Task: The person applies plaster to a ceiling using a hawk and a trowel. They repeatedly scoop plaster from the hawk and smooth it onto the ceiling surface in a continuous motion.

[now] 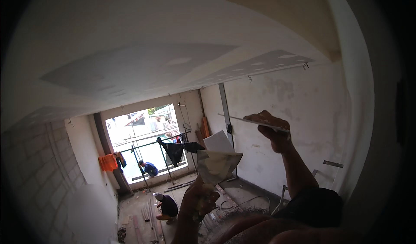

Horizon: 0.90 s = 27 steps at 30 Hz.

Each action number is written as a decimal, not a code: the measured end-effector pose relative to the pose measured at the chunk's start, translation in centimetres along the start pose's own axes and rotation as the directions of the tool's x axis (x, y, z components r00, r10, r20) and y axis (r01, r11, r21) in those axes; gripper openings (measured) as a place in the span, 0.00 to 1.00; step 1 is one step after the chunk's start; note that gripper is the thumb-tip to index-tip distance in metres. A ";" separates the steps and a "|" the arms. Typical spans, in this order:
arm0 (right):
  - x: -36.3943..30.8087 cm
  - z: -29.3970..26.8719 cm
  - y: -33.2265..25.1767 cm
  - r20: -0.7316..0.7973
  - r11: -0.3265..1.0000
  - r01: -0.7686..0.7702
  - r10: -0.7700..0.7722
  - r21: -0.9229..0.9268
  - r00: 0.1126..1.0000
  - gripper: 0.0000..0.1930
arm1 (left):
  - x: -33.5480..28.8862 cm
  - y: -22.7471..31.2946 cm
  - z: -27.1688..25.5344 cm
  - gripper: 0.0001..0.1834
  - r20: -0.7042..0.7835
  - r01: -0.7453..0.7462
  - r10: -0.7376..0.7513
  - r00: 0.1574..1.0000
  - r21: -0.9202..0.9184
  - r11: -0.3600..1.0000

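Note:
My right hand [271,129] is raised at the right, its fingers wrapped round the grip of a flat finishing trowel [236,119]. The thin blade appears nearly edge-on and points left, below the ceiling and apart from it. Lower down, my left hand [201,200] is closed, with pale putty smeared over the fingers. It holds a wide, flared putty board [220,162], which stands up above the fist and has a pale smear across its face. The board's lower end is hidden by my fingers. Overhead, the pale ceiling [143,66] carries grey patches and lighter spots.
Far below, one person [168,206] squats near planks [149,220]; another in blue [149,169] is by the bright window opening [143,131]. Clothes [108,162] hang on a pipe frame. Metal ladder parts [281,200] stand close at my right, beside the plastered wall [277,96].

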State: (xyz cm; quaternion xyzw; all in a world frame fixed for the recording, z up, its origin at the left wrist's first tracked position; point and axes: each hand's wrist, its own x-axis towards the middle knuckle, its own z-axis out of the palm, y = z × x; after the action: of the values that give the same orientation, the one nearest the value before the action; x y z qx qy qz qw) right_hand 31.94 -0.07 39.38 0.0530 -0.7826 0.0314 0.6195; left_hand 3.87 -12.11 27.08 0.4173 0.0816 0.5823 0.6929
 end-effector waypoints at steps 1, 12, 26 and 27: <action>-1.9 2.0 1.0 0.059 0.963 -0.204 0.196 0.178 0.979 0.14 | 0.1 0.1 0.0 0.39 0.014 0.015 -0.015 1.000 0.009 1.000; -8.1 6.4 4.5 0.244 0.969 -0.119 0.064 0.218 0.968 0.17 | -1.4 -0.6 -0.3 0.42 -0.039 0.009 -0.008 0.999 0.034 0.999; -12.7 4.0 8.6 0.381 0.815 -0.574 0.555 -0.073 0.739 0.12 | -3.1 0.6 -0.7 0.45 0.029 -0.094 0.095 0.995 -0.011 0.995; -12.4 3.8 8.1 0.391 0.795 -0.603 0.579 -0.073 0.715 0.12 | -3.3 0.4 -0.9 0.44 -0.009 -0.097 0.097 0.995 -0.022 0.995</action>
State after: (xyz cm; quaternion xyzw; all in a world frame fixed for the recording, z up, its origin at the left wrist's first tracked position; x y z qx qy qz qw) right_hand 30.08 8.09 26.62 -0.1759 -0.8650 0.2392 0.4044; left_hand 1.96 -14.55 25.56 0.4105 0.0573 0.6178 0.6682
